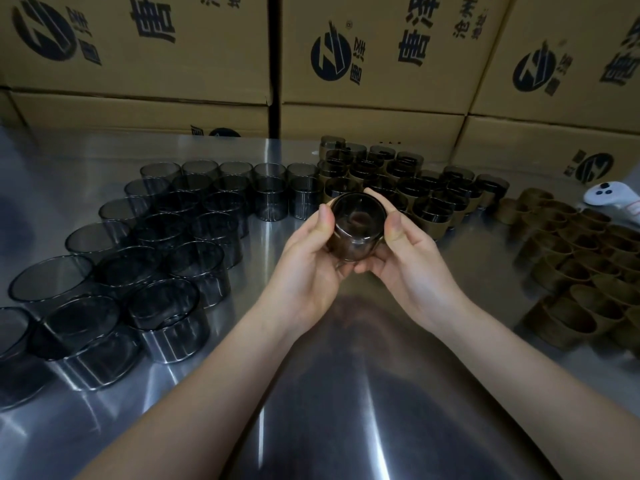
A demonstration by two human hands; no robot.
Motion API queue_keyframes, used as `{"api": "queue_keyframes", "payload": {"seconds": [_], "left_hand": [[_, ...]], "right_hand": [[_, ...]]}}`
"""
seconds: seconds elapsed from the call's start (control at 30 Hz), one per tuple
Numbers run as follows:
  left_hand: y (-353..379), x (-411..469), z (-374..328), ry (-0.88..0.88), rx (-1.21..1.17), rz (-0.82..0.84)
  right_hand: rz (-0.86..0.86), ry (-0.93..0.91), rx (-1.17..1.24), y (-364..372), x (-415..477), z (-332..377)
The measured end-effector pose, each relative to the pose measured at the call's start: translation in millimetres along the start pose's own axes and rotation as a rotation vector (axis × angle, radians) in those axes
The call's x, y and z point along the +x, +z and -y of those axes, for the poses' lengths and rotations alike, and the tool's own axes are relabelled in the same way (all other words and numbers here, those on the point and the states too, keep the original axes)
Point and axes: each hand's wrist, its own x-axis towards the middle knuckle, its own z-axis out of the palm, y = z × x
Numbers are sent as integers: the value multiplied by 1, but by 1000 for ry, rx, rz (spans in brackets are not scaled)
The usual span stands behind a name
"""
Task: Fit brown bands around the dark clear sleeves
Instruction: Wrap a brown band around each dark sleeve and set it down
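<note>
Two bare forearms reach out over a shiny steel worktop (346, 393). Above its middle, the left hand (311, 251) and the right hand (405, 258) hold one dark clear sleeve (356, 230) between them, off the surface, with its open mouth tilted toward the camera. Each grip is closed on it: the thumbs press the rim from either side and the fingers curl underneath. The sleeve's lower wall looks brownish, perhaps from a band around it, though the dim light makes that hard to tell.

To the left, bare sleeves (156, 237) stand upright in close rows that run from the near edge toward the back. To the right, loose brown bands (581, 258) lie packed together on the surface. Just behind the hands, a cluster of banded sleeves (429, 199) stands upright, each wrapped in brown, and it touches the far end of the bare rows. Beyond the loose bands lies a small white device (609, 199) with dark dots. Stacked cardboard boxes (138, 46) printed with dark logos and characters wall off the back.
</note>
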Motion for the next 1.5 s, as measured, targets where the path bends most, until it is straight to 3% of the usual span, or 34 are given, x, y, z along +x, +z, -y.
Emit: {"api": "queue_keyframes", "payload": {"seconds": [0.1, 0.27, 0.4, 0.57, 0.97, 1.5], "left_hand": [[-3, 1, -1, -30, 22, -14], [-5, 3, 0, -97, 47, -91], [3, 1, 3, -98, 181, -99], [16, -3, 12, -121, 348, -89], [21, -7, 20, 46, 338, -172], [27, -10, 15, 42, 330, -156]], "right_hand": [[13, 98, 91, 0, 2, 4], [-133, 334, 252, -2, 5, 9], [-202, 392, 167, 1, 1, 7], [-324, 386, 63, 5, 0, 2], [-329, 195, -41, 21, -4, -5], [-280, 47, -214, 19, -7, 3]]}}
